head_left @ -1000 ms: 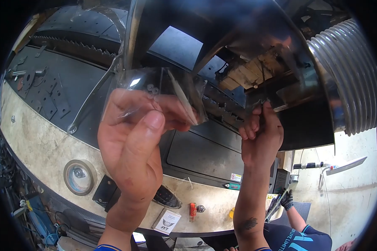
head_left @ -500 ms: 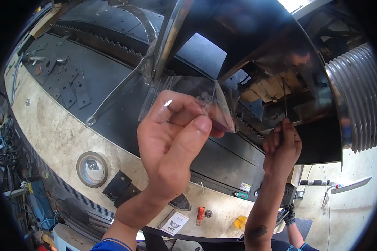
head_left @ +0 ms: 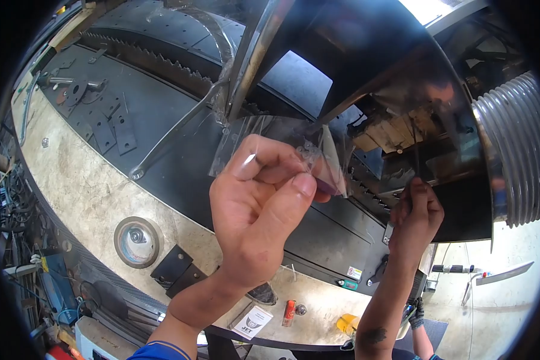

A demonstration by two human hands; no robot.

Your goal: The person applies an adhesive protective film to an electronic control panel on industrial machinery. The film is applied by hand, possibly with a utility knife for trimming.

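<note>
Tape roll [head_left: 119,243], one, on your bench [head_left: 81,159]. Relative to it you have: black plates [head_left: 171,264], just right; white JET packet [head_left: 253,322], lower right; red lighter [head_left: 289,312], farther right.

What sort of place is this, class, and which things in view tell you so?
Probably a metalworking workshop: flat plates with holes lie on a dark surface, a long toothed strip runs behind them, and a thick ribbed hose shows at the right.

The bag [head_left: 330,150] is clear with a whitish strip — the sleeve [head_left: 159,351] blue, thinly striped in gold. The surface [head_left: 78,159] is cream, smudged brown; the lighter [head_left: 289,313] red-orange, the box [head_left: 253,323] white with black print.
</note>
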